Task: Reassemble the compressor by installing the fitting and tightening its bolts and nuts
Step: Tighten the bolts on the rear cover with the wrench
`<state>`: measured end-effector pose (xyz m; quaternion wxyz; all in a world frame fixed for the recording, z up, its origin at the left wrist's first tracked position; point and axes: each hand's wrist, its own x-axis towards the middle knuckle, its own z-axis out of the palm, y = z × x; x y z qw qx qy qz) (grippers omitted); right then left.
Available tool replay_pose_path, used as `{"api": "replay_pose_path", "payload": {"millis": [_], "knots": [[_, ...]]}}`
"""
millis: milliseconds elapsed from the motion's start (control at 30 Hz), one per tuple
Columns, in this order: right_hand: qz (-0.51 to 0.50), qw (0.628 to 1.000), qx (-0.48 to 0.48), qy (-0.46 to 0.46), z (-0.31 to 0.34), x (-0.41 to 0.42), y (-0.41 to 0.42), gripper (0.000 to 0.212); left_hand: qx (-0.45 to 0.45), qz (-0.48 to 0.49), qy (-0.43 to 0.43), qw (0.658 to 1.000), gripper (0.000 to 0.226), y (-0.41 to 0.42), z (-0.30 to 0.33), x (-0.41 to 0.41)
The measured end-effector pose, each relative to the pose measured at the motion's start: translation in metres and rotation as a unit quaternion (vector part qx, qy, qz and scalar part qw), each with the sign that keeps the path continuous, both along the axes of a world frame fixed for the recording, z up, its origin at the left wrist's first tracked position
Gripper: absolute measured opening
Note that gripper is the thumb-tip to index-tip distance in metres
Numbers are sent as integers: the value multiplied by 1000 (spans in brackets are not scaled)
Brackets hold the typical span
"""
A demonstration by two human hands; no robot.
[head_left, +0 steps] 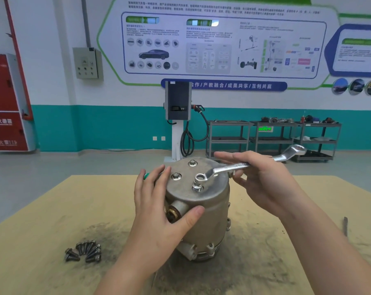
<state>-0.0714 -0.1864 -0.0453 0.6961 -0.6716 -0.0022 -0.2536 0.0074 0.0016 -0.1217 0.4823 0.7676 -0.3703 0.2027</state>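
Note:
A grey metal compressor (210,216) stands upright in the middle of the table. Its round top cover carries bolts: one at the back (192,163), one at the left (176,176), and a raised one at the front (197,186). A silver ring wrench (235,167) has its lower ring sitting on that raised bolt. My right hand (263,184) holds the wrench shaft between thumb and fingers. My left hand (159,209) grips the compressor's left side, thumb across the front beside a brass-coloured port (173,211). A green object (146,176) peeks out behind my left fingers.
A pile of several loose flanged bolts (85,251) lies on the tan, grease-stained table (52,209) at the left. A dark thin tool (345,225) lies near the right edge. Beyond stand a charging post (178,116) and metal shelf carts (274,137).

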Motion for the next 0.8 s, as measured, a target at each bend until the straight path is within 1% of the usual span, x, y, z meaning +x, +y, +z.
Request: {"api": "replay_pose_path", "payload": {"millis": [100, 133, 200, 233, 300, 367, 400, 433, 500, 533, 600, 633, 733, 767, 800], "knots": [[-9, 999, -19, 32, 2, -1, 0, 47, -4, -2, -12, 1000, 93, -2, -2, -1], [-8, 999, -18, 40, 3, -2, -2, 43, -7, -5, -18, 1000, 90, -3, -3, -1], [-5, 999, -9, 50, 6, -3, -6, 24, -11, -15, -28, 999, 83, -4, -4, -1], [-2, 999, 2, 50, 7, -3, -8, 19, -11, -19, -33, 999, 82, -5, -5, -1], [-7, 999, 38, 31, 5, -2, -11, 31, -21, -28, -30, 999, 87, -5, -6, -2], [-27, 996, 84, -3, 2, -1, -10, 39, -75, -48, 13, 996, 92, -3, -6, -3], [-42, 993, 106, -16, -2, -1, -9, 41, -115, -56, 40, 991, 89, -3, -7, -2], [-55, 990, 124, -25, -5, -2, -8, 41, -154, -56, 60, 985, 82, -3, -9, 1], [-67, 987, 140, -43, -14, -5, -7, 39, -205, -42, 101, 973, 58, -6, -15, 7], [-69, 986, 143, -55, -18, -8, -6, 39, -211, -41, 134, 967, 49, -9, -18, 9], [-79, 983, 147, -80, -26, -16, -3, 42, -194, -63, 200, 958, 29, -15, -27, 13], [-89, 981, 147, -94, -30, -20, 0, 45, -178, -84, 225, 954, 26, -17, -30, 11], [-141, 970, 114, -162, -43, -32, 14, 53, -148, -139, 243, 949, 35, -20, -37, 5], [-166, 963, 74, -196, -49, -37, 20, 52, -139, -147, 234, 951, 37, -19, -37, 5], [-198, 953, 8, -227, -54, -40, 28, 47, -128, -151, 222, 955, 39, -18, -37, 5]]}}
